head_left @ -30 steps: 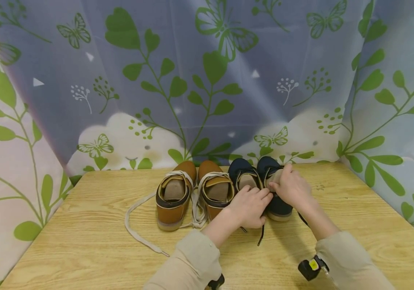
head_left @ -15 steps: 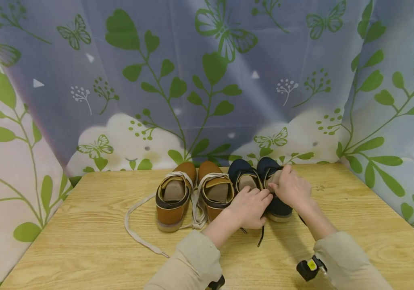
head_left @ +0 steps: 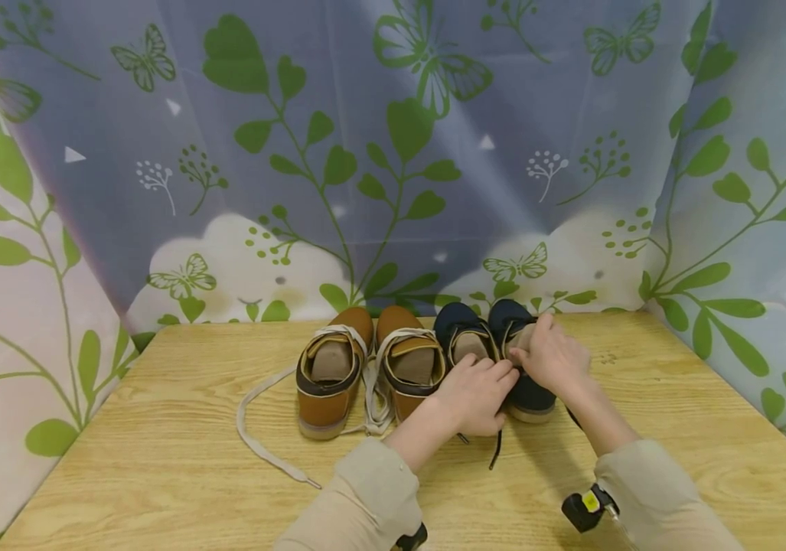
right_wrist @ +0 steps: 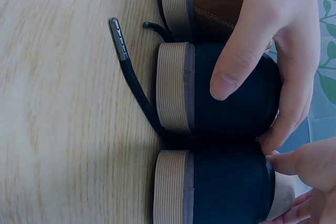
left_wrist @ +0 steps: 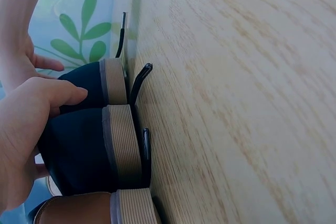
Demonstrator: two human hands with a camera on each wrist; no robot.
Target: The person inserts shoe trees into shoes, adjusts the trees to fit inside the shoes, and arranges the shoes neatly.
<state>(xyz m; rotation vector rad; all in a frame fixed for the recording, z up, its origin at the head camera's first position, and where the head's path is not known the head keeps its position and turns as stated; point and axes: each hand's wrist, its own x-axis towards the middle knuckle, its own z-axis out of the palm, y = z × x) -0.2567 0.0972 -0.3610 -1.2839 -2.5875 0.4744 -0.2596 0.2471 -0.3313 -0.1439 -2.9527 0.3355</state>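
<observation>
Two navy lace-up shoes stand side by side on the wooden table, toes toward the backdrop. My left hand (head_left: pixel 473 394) holds the left navy shoe (right_wrist: pixel 236 111) at its heel; its thumb presses on the heel and its fingers go over the collar. My right hand (head_left: pixel 558 353) grips the collar of the right navy shoe (head_left: pixel 530 396), its thumb near the opening; its other fingertips are partly hidden. Black laces (head_left: pixel 496 451) with metal tips trail behind the heels. A pair of brown shoes (head_left: pixel 326 405) with cream laces (head_left: pixel 269 451) stands just left.
The light wooden table (head_left: pixel 158 459) runs up to a leaf-and-butterfly fabric backdrop (head_left: pixel 337 153), which also closes both sides. One cream lace curves out left from the brown shoes. A small black camera (head_left: pixel 582 511) hangs at my right cuff.
</observation>
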